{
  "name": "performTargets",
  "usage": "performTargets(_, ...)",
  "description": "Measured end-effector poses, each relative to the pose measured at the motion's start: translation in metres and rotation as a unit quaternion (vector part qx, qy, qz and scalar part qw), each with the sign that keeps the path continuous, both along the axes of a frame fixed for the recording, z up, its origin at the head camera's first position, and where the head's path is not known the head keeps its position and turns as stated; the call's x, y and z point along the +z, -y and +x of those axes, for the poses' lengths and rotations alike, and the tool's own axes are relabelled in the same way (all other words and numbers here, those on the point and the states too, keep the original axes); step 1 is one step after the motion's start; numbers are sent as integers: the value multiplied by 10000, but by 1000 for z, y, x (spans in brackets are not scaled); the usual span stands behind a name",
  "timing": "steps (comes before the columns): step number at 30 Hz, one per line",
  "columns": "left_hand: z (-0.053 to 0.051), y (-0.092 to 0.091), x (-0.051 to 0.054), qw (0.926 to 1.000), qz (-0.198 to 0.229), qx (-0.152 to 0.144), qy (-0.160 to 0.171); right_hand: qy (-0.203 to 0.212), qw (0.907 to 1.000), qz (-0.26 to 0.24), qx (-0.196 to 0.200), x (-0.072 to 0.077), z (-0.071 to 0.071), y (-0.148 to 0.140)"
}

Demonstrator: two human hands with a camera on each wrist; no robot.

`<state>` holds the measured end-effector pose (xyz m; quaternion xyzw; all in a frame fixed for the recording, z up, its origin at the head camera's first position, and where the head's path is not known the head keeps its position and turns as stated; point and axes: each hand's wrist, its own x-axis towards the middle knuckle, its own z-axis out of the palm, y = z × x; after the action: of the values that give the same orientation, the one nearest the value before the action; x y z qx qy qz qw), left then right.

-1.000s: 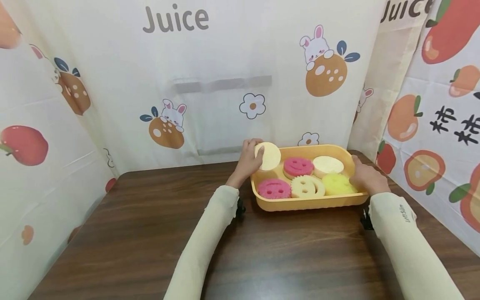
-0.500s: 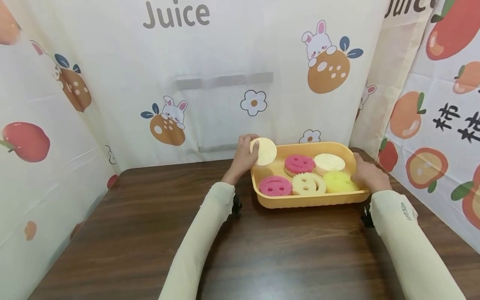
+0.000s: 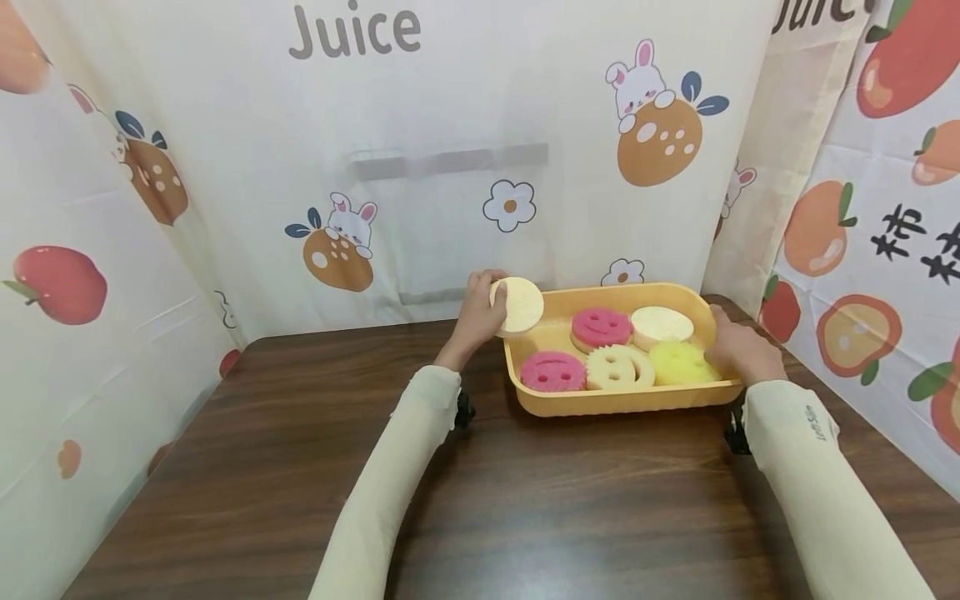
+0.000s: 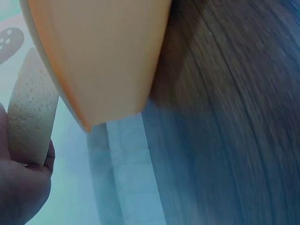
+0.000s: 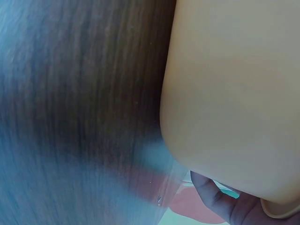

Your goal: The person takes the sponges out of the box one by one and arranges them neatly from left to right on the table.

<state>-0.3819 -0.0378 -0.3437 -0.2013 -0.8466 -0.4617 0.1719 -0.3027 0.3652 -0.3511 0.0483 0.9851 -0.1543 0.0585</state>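
Note:
Pinched between the thumb and fingers of my left hand (image 3: 477,315) is a round cream sponge (image 3: 522,307), held up at the left rim of a yellow tray (image 3: 630,405). Its porous edge shows in the left wrist view, beside the tray wall (image 4: 103,56). My right hand (image 3: 747,348) grips the tray by its right rim; in the right wrist view its fingers (image 5: 208,192) lie against the outer wall. Inside the tray are a pink smiley sponge (image 3: 602,327), another pink sponge (image 3: 553,372), a cream smiley sponge (image 3: 619,367), a pale round sponge (image 3: 662,324) and a yellow sponge (image 3: 681,363).
The tray stands at the back right of a dark wooden table (image 3: 315,442). Close behind it hangs a printed curtain (image 3: 420,225), and a fruit-patterned cloth (image 3: 840,275) closes off the right side.
My left hand has moved left with the cream sponge, from over the tray's back left corner to its left rim. The right hand stays on the tray, which has hardly moved.

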Motion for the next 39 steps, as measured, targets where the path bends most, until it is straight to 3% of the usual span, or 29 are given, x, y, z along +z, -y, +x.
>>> performTargets(4, 0, 5, -1, 9998, -169, 110, -19, 6, 10000, -1, 12, -1, 0, 0)
performTargets(25, 6, 46, 9, 9991, -72, 402, 134, -63, 9999, 66, 84, -1, 0, -2)
performTargets(39, 8, 67, 5, 9979, -110, 592, 225, -10, 10000, 22, -2, 1, 1, 1)
